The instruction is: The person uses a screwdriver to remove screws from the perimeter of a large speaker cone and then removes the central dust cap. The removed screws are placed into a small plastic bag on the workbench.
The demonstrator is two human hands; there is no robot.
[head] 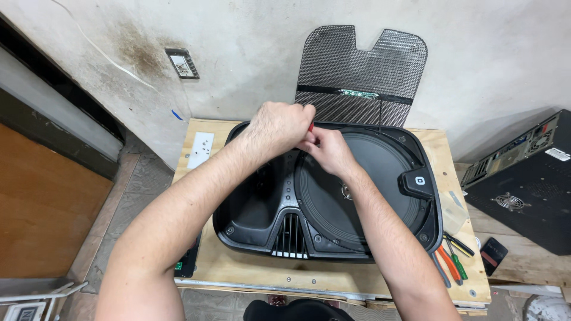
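Both hands (306, 134) seemingly clenched together

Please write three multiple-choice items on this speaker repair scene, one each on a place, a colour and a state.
1. Where is the metal grille?
A. leaning on the wall
B. on the floor
C. fitted on the speaker

2. What colour is the tool handle between the hands?
A. blue
B. red
C. yellow

3. The speaker cabinet is:
A. boxed
B. grille-covered
C. open, cone exposed

Answers: 1 A, it stands upright behind the bench. 2 B, red shows between the left hand and right hand. 3 C, the cone lies bare.
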